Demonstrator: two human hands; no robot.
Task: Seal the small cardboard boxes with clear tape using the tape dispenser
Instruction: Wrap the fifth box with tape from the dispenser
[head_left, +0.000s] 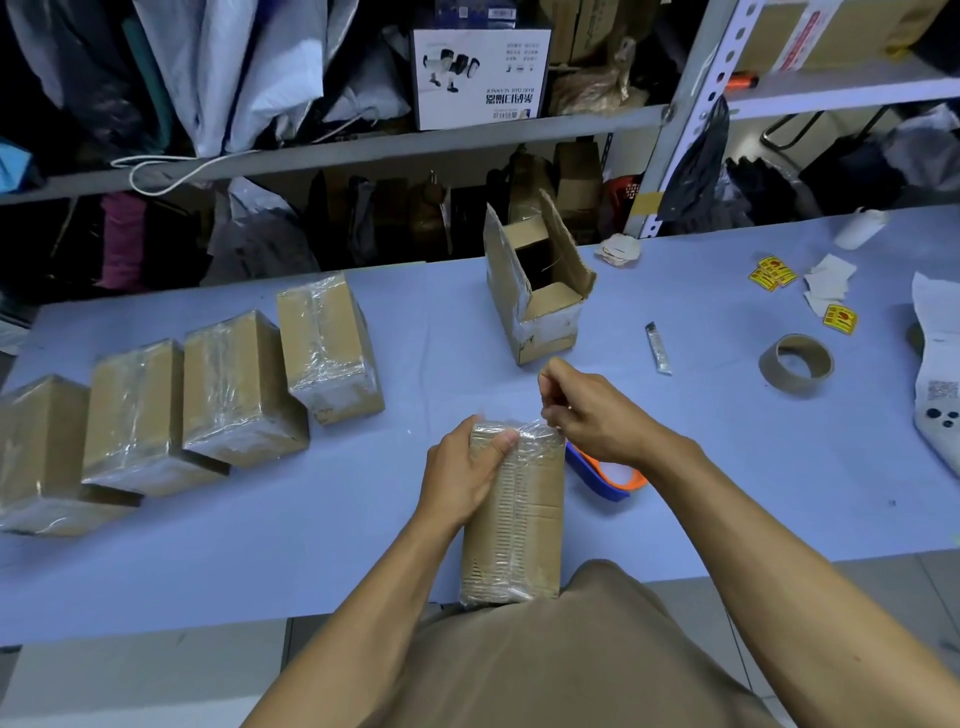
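taped cardboard box (524, 514) upright at table edge, blue-orange tape dispenser (605, 475) beside it

Pale blue table (727, 467), four taped boxes (244, 384), open carton (535, 291), tape core (796, 364), yellow stickers (774, 273), tape dispenser (602, 475)

Brown cardboard box (519, 509), glossy clear tape wrap; matt blue table (727, 467).

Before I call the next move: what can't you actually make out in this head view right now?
- Tape dispenser: mostly hidden behind the right hand and wrist.
- Box in hand: far end covered by the left hand.
- Open box: its inside is too dark to see.
- Leftmost sealed box: cut off by the frame edge.
- Yellow stickers: print too small.
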